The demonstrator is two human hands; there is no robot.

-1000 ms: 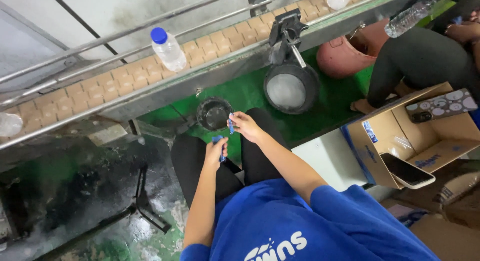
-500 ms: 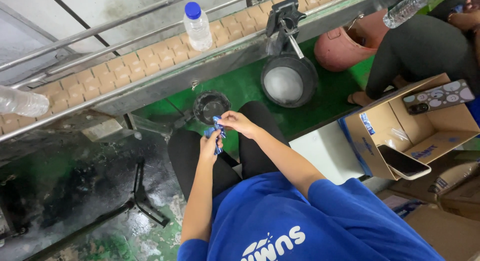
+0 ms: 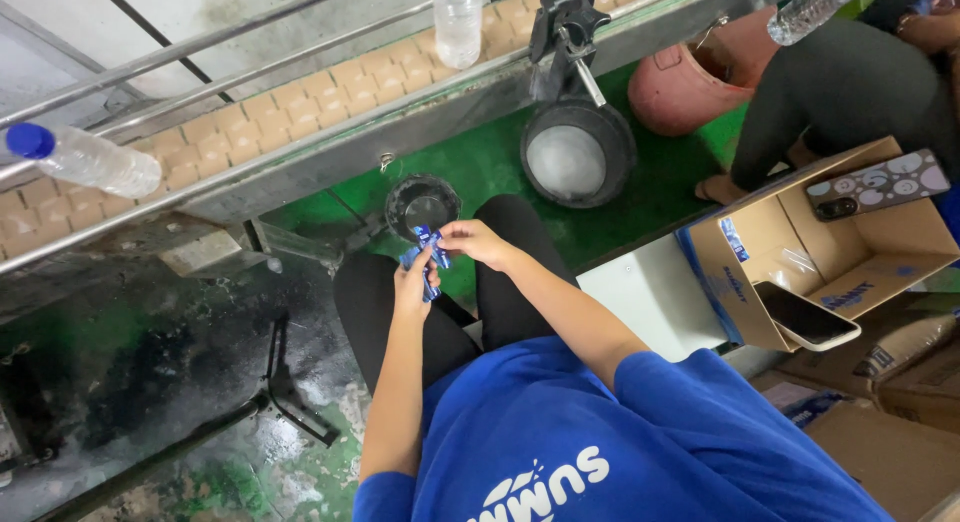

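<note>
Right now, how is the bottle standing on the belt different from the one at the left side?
The standing bottle is upright on the conveyor belt; the left bottle lies on its side. The standing bottle is near the black clamp; the left bottle is far from it, cap pointing left. Both are clear plastic with blue caps.

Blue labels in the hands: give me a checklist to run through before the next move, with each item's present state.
1. Blue labels held: ok, pinched between left hand and right hand over the lap.
2. Single label separated from the bunch: cannot tell, too small to see.
3. Upright bottle on the conveyor: ok, standing with its blue cap on.
4. Lying bottle at the left: not ok, tipped on its side.
5. Hands clear of the conveyor: ok, both are well apart from it.
6. Phone on the cardboard box: not ok, it overhangs the flap edge.
</note>
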